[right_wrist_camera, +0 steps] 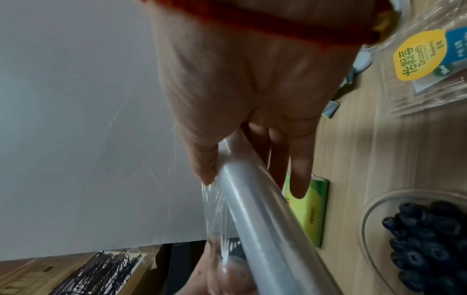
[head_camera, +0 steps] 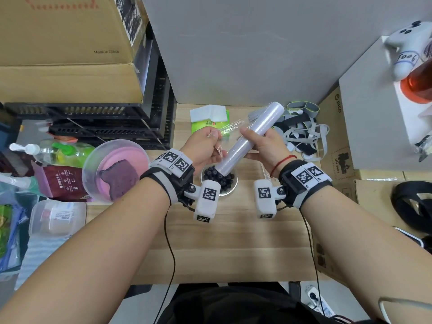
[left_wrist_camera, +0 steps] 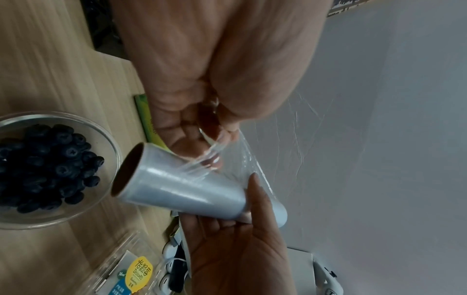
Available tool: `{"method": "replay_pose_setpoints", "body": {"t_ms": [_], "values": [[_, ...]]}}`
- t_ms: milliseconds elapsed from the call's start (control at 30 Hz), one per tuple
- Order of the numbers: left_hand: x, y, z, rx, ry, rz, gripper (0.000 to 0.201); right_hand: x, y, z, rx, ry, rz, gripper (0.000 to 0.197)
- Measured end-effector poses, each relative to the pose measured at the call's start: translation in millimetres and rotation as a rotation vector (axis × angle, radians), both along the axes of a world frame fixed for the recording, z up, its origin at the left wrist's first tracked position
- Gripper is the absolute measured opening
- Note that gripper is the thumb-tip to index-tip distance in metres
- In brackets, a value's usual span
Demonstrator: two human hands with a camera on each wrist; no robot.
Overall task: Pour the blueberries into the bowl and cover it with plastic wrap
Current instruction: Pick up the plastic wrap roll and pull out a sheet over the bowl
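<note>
Above the bench (head_camera: 233,232), left hand (head_camera: 203,146) pinches the film edge (head_camera: 224,130) to draw it out; right hand (head_camera: 266,146) grips the wrap roll (head_camera: 252,136) as anchor. Below, blueberries (head_camera: 216,175) fill the uncovered bowl (head_camera: 231,187).
</note>
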State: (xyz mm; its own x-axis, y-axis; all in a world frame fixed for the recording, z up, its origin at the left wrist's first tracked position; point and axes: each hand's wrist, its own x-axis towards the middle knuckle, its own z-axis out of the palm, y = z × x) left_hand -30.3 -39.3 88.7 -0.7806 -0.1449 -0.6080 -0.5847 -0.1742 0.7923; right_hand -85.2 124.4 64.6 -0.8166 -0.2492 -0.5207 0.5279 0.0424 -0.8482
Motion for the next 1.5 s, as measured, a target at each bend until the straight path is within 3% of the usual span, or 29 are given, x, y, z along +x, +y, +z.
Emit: {"method": "replay_pose_setpoints", "body": {"t_ms": [200,367,567,700,800,967,1100,1167,1400,1500], "values": [[-1.0,-5.7,-3.7,-0.07,-0.022,-0.032,0.025,-3.5,0.0,0.8,-0.088,-0.036,-0.029,0.027],[-2.9,-9.9,-4.0,-0.019,0.002,-0.012,0.029,-6.8,3.3,-2.2,-0.097,-0.079,-0.066,0.034],[-4.5,-9.3,-1.2,0.423,-0.018,0.159,0.04,-4.2,0.3,-3.8,-0.132,-0.111,0.024,0.02],[-5.8,-6.8,-1.1,0.587,-0.129,0.201,0.037,-2.3,-0.9,-8.0,-0.13,-0.081,0.058,0.032],[-3.3,-1.4,-2.1,0.546,-0.198,0.119,0.05,-3.0,-1.6,-6.7,-0.13,-0.049,0.09,0.024],[-2.7,0.9,-4.8,0.532,-0.248,0.052,0.037,-4.6,-2.4,-7.4,-0.047,0.03,0.192,0.036],[-1.5,-8.1,-9.8,0.628,-0.289,-0.048,0.051,-3.7,-1.1,-9.8,-0.064,0.07,0.229,0.05],[-0.2,-11.8,-11.2,0.705,-0.316,-0.082,0.057,-3.6,0.0,-11.7,-0.055,0.081,0.221,0.045],[0.3,-16.6,-12.7,0.773,-0.236,-0.062,0.064,-1.0,0.0,-11.9,-0.1,0.086,0.243,0.039],[-0.8,-16.6,-12.2,0.836,-0.256,-0.03,0.069,0.2,-1.2,-13.3,-0.12,0.094,0.218,0.047]]}}
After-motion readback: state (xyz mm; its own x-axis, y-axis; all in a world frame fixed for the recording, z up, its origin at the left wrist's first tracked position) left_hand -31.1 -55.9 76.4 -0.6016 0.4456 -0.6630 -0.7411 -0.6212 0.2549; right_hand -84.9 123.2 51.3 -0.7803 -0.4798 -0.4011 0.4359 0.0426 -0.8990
